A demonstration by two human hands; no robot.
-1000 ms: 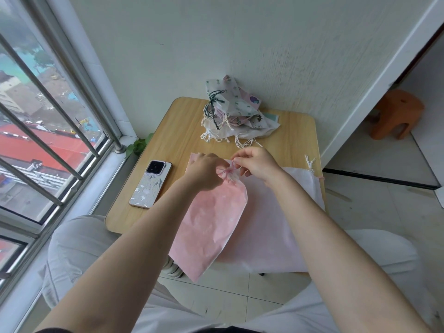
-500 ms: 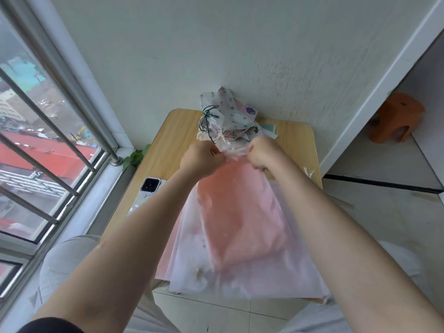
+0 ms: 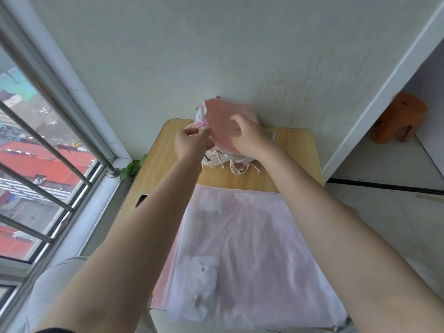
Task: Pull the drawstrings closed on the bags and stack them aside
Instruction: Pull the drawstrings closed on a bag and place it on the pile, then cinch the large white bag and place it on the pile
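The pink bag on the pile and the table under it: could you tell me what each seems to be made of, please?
The pink bag looks like thin, matte non-woven fabric or cloth: it drapes limply over the pile, and its gathered mouth puckers; the exact weave cannot be told. The table looks like light wood or a wood-look laminate: pale grain lines, a smooth, slightly satin top and rounded corners.

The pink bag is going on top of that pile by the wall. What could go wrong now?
1. The pile looks lumpy, so the pink bag could slide off once the right hand lets go.
2. The left hand is at the bag's pink string; a snag there might loosen it.
3. The white bag hangs over the table's near edge and might slip off.
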